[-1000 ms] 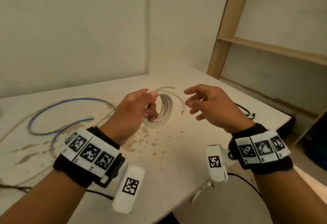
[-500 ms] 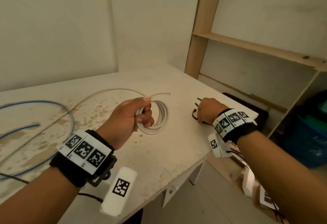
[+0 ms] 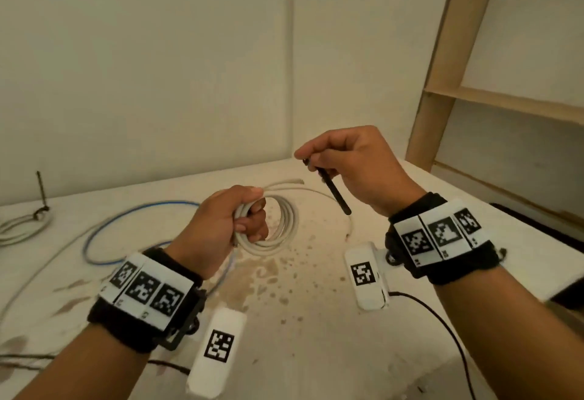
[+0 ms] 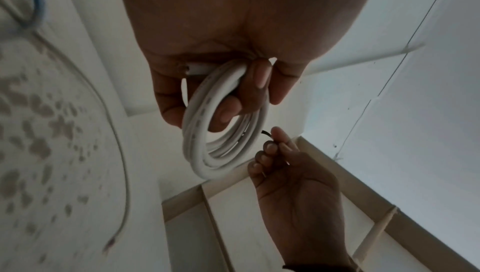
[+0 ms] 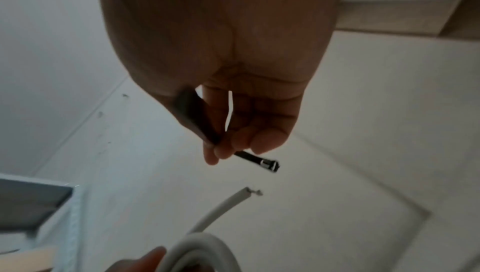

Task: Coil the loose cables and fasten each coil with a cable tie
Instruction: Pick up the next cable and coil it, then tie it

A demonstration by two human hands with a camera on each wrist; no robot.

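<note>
My left hand point(image 3: 234, 226) grips a coiled white cable point(image 3: 284, 226) above the table, fingers curled through the loops; the coil point(image 4: 223, 132) fills the middle of the left wrist view. One free cable end point(image 3: 290, 182) sticks out to the upper right. My right hand point(image 3: 347, 159) is raised to the right of the coil and pinches a black cable tie point(image 3: 331, 191) near its head, the strap slanting down. The tie's head point(image 5: 270, 164) juts past the fingertips point(image 5: 221, 151) in the right wrist view, just above the white cable end point(image 5: 241, 194).
A loose blue cable point(image 3: 126, 219) loops across the stained white table point(image 3: 300, 320) at left. A white coil bound with a dark tie point(image 3: 25, 226) lies at the far left edge. A wooden shelf frame point(image 3: 442, 83) stands at the right, beyond the table's edge.
My right hand has come back from the table's right edge, now raised beside the coil with a black cable tie pinched in it. The left hand still holds the white coil.
</note>
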